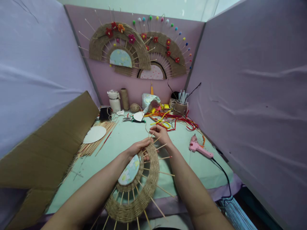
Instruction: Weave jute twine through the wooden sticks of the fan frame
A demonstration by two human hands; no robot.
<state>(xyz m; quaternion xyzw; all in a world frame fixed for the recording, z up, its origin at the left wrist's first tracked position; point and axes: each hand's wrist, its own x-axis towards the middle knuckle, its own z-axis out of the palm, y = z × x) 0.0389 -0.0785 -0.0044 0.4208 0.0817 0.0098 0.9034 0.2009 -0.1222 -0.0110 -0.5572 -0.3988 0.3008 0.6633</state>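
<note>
My left hand [141,147] grips the upper end of a woven twine fan [153,169], a half-round piece with wooden sticks poking out past its edge. At its centre sits a half circle of blue floral cloth [129,171]. Just beyond that end, my right hand [160,133] pinches a thin strand of twine [146,127] that runs up toward the back of the table. The fan is tilted, its lower end hanging over the table's front edge. Some of my left fingers are behind the weave.
A pink glue gun [200,149] with a black cord lies at the right. Red and yellow pipe cleaners [165,119], pliers [128,119] and a twine ball [135,107] are at the back. Wooden sticks [96,140] and cardboard [48,147] lie left. Two decorated fans [96,44] hang behind.
</note>
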